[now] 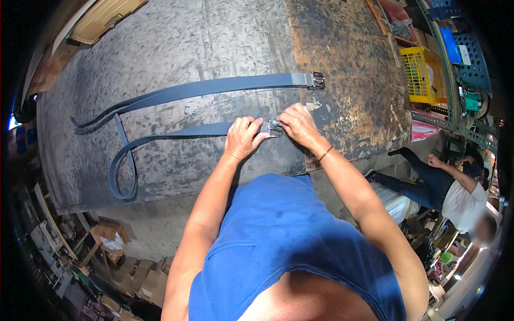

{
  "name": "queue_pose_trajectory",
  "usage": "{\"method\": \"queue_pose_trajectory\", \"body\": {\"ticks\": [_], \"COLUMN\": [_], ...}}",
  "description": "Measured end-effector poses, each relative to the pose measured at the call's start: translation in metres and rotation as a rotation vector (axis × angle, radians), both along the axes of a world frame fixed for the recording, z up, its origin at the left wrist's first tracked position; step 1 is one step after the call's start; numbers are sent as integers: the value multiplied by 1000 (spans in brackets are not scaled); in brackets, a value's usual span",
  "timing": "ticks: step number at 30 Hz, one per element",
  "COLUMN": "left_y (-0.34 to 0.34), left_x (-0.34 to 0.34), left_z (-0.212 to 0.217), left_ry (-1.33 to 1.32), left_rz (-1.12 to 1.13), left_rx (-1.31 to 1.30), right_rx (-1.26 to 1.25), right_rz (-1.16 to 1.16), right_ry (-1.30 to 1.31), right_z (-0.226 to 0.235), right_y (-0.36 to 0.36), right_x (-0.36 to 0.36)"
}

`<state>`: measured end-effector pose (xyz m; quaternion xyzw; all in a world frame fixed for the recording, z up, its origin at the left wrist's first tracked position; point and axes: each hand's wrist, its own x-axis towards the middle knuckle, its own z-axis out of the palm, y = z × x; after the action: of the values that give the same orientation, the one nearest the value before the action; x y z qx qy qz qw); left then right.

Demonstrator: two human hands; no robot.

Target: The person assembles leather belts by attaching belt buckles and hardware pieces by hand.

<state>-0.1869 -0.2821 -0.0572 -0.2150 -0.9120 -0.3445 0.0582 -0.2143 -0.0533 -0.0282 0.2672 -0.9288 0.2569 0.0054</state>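
Observation:
Two dark blue belts lie on a worn grey worktable. The far belt stretches across the table and ends in a metal buckle at the right. The near belt loops back at its left end. My left hand presses down on the near belt's right end. My right hand pinches the small metal buckle at that same end. Both hands meet at the buckle, close to the table's near edge.
The table's right part is rusty brown and chipped. A yellow plastic crate and blue bins stand on shelving at the upper right. Another person sits low at the right. Cardboard boxes lie on the floor at the lower left.

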Motion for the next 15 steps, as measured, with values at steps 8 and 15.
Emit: {"method": "queue_pose_trajectory", "body": {"ticks": [8, 15], "left_y": [5, 13], "left_x": [-5, -18], "left_z": [14, 38], "left_ry": [18, -208], "left_rz": [-159, -311], "left_rx": [-119, -198], "right_rx": [31, -108], "right_rz": [-288, -400], "right_ry": [-1, -24], "right_z": [7, 5], "right_y": [54, 4], "right_x": [40, 45]}}
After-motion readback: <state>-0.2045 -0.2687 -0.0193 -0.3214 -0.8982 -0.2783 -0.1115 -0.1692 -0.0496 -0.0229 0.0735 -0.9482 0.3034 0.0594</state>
